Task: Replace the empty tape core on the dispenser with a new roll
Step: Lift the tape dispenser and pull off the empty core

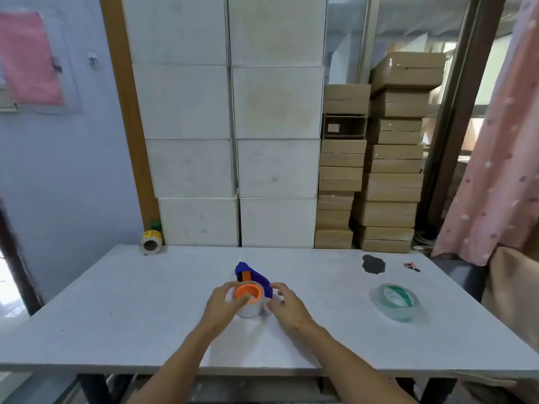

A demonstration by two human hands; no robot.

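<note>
A blue tape dispenser [256,277] with an orange hub [248,290] lies on its side in the middle of the white table [116,316]. A pale, whitish core [250,310] sits around the hub. My left hand [223,303] grips the core and hub from the left, thumb on the orange rim. My right hand [287,303] rests against the dispenser's right side, fingers curled at the blue body. A new roll of clear tape with a green inner core [397,300] lies flat at the right of the table, away from both hands.
A small roll of yellow labels [151,239] stands at the table's far left corner. A dark patch [373,264] and tiny coloured bits [411,266] lie at the far right. White and brown boxes are stacked behind. A pink curtain [495,158] hangs at the right.
</note>
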